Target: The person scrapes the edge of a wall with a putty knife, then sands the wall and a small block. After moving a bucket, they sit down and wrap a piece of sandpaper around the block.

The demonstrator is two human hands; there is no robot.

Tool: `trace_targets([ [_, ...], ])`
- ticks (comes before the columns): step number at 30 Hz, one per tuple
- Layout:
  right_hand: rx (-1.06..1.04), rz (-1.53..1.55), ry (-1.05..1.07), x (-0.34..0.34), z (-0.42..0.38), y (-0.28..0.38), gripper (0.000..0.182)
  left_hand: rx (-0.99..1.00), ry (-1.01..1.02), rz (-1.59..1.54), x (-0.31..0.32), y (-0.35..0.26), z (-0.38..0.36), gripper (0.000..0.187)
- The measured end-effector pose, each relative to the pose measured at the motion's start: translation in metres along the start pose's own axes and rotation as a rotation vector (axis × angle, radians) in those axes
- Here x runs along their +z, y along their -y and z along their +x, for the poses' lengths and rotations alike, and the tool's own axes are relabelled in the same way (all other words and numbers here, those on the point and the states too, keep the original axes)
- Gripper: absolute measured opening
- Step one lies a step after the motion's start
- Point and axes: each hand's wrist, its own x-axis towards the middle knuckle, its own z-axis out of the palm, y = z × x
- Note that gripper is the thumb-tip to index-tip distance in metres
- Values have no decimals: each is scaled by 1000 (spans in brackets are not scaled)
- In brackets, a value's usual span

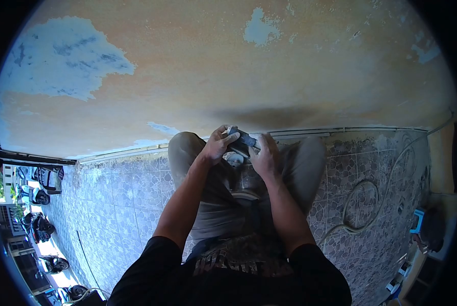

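Note:
Between my raised knees, close to the wall, both hands hold a small dark grey piece (246,138) that looks like sandpaper folded around a block. My left hand (220,144) grips its left end, with the thumb lying across the top. At the right end my right hand (264,156) has its thumb and fingers closed on the edge. Below the hands, a pale round thing (234,159) is partly hidden, and I cannot make out what it is. The wall (198,66) in front has worn peach paint with bare whitish patches.
Thin pipes (351,129) run along the wall's foot. A pale hose (352,229) lies coiled on the stone-patterned floor (121,204) to the right. Several motorbikes (37,227) are parked at far left. A blue stool (417,221) and a dark shape stand at far right.

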Motion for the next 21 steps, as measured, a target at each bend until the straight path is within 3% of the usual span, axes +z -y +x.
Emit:
trace_targets([
  [4,23,185,24,-10,8,6,47,61,-11,35,-3,2,2,31],
  [11,-8,185,-20,-7,7,6,52,40,-25,124,0,-6,-2,37],
  [16,89,138,-8,-4,6,1,53,82,38,56,1,-2,-1,32],
  [21,60,137,-24,-3,5,0,53,96,35,118,-2,0,0,28],
])
